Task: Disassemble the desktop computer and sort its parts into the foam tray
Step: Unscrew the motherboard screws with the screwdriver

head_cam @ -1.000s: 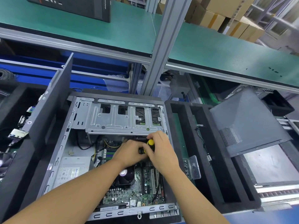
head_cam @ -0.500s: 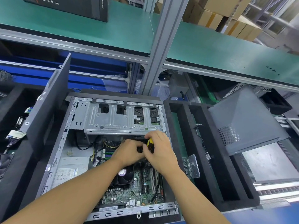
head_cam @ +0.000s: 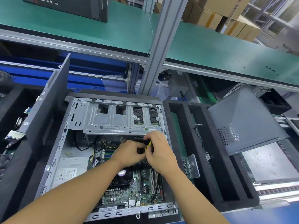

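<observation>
Sitting just behind screwdriver [head_cam: 148, 145]: drive cage [head_cam: 113, 122]; foam tray [head_cam: 239, 205] right of case [head_cam: 55, 157]

Only one word can be read: "lenovo", in pale letters running sideways on the black tower [head_cam: 68, 7] on the green shelf [head_cam: 113, 29]. The white label on the power supply [head_cam: 71, 165] has a blue logo and rows of print, all too small to read. The barcode sticker [head_cam: 107, 209] on the near rim of the case [head_cam: 161, 206] is also illegible.

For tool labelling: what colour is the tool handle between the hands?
The tool handle shows yellow and black; head view.
</observation>
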